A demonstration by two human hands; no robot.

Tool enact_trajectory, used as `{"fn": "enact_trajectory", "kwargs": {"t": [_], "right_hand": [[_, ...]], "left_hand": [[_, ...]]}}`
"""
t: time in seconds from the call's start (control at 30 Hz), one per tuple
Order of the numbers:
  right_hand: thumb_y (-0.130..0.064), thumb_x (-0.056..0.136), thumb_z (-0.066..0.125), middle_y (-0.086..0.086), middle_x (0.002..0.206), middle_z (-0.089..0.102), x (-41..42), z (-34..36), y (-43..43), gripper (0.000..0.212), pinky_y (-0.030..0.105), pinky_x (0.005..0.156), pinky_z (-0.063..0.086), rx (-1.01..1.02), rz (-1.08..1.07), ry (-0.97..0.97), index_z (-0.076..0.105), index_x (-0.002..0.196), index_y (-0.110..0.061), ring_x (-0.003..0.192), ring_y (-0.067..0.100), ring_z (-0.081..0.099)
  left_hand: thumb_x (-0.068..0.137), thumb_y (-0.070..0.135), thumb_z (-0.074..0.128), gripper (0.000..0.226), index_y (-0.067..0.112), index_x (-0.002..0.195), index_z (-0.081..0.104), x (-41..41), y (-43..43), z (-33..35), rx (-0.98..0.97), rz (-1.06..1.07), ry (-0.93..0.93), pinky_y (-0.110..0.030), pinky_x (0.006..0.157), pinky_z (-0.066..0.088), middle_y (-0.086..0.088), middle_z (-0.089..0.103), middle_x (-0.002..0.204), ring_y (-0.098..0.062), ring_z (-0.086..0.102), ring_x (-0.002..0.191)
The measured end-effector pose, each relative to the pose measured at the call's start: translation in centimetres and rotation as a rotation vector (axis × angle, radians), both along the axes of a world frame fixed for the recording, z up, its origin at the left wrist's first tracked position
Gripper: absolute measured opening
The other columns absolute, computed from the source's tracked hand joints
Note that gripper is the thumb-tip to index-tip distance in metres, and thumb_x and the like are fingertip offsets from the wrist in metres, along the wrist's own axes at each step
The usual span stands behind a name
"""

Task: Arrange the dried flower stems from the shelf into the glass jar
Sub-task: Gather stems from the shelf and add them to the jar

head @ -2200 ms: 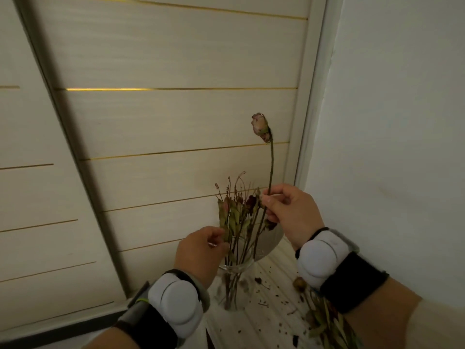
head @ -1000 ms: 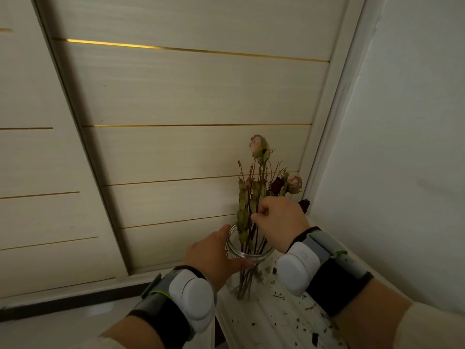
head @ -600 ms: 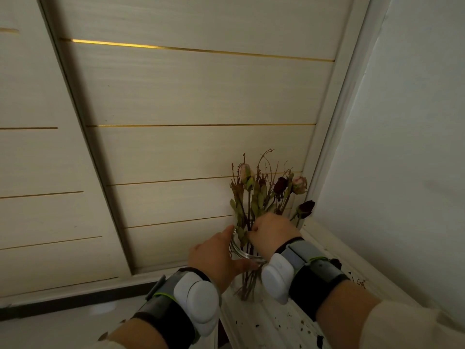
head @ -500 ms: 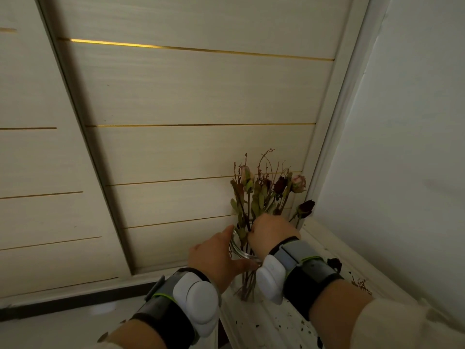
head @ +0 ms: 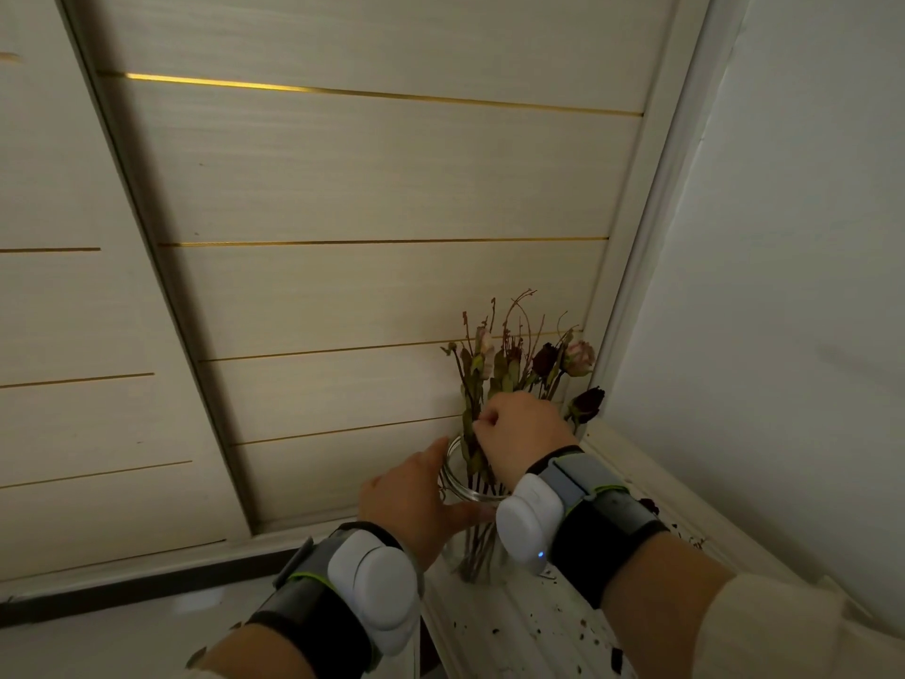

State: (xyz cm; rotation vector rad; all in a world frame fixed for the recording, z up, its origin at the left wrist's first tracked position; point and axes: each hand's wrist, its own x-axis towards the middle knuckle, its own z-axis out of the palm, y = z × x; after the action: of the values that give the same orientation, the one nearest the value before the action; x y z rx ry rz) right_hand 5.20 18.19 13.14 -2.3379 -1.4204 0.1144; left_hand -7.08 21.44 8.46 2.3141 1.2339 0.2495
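A clear glass jar [head: 460, 487] stands on the white shelf [head: 534, 629] in the corner. Several dried flower stems [head: 514, 355] rise from it, with pale pink and dark red rose heads. My left hand [head: 416, 502] wraps around the jar's left side just below the rim. My right hand [head: 519, 428] is closed over the jar's mouth, pinching the stems among the leaves. The jar's right side and lower stems are partly hidden behind my right wrist band.
Pale wood panels with thin gold strips [head: 382, 242] stand right behind the jar. A white wall [head: 783, 335] closes the right side. Dark dried crumbs [head: 563, 624] litter the shelf top. The shelf's left edge drops to the floor [head: 147, 629].
The tall rose held high by my right hand has been lowered into the jar among the other stems. My right hand sank to the jar's mouth; my left stayed on the jar.
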Motion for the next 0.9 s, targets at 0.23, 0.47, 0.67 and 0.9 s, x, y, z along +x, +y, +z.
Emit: {"fn": "enact_trajectory", "kwargs": {"t": [0.23, 0.47, 0.67, 0.9], "right_hand": [[-0.021, 0.091, 0.045, 0.009, 0.102, 0.066, -0.3, -1.2, -0.2, 0.023, 0.027, 0.069, 0.044, -0.040, -0.041, 0.037, 0.064, 0.097, -0.010, 0.094, 0.025, 0.062], [-0.027, 0.095, 0.046, 0.009, 0.107, 0.067, -0.2, -1.1, -0.8, 0.027, 0.027, 0.074, 0.047, -0.005, -0.010, -0.052, 0.065, 0.102, -0.009, 0.098, 0.024, 0.063], [-0.027, 0.096, 0.045, 0.010, 0.111, 0.065, -0.2, -0.5, -2.3, 0.030, 0.030, 0.081, 0.048, 0.014, 0.046, -0.051, 0.065, 0.106, -0.007, 0.103, 0.025, 0.061], [-0.031, 0.096, 0.045, 0.008, 0.107, 0.066, 0.4, 0.3, -3.4, 0.030, 0.030, 0.083, 0.046, 0.007, 0.072, -0.009, 0.064, 0.101, -0.009, 0.101, 0.025, 0.061]], "left_hand": [[0.074, 0.062, 0.060, 0.088, 0.035, 0.147, 0.018, 0.0, -0.1, -0.1, 0.008, 0.012, 0.008, -0.039, 0.108, 0.038, 0.008, 0.044, 0.144, -0.017, 0.046, 0.129], [0.071, 0.065, 0.061, 0.089, 0.036, 0.146, 0.021, 0.3, -0.5, 0.3, 0.015, 0.021, 0.027, -0.038, 0.104, 0.042, 0.008, 0.048, 0.140, -0.017, 0.050, 0.125], [0.071, 0.065, 0.063, 0.097, 0.027, 0.148, 0.017, 0.5, -0.9, 1.1, -0.021, 0.020, 0.055, -0.033, 0.106, 0.041, 0.003, 0.042, 0.146, -0.018, 0.046, 0.129], [0.075, 0.053, 0.068, 0.099, 0.018, 0.149, 0.013, 1.3, -1.5, 2.5, -0.083, 0.032, 0.105, -0.030, 0.107, 0.036, -0.003, 0.035, 0.149, -0.020, 0.039, 0.134]]}}
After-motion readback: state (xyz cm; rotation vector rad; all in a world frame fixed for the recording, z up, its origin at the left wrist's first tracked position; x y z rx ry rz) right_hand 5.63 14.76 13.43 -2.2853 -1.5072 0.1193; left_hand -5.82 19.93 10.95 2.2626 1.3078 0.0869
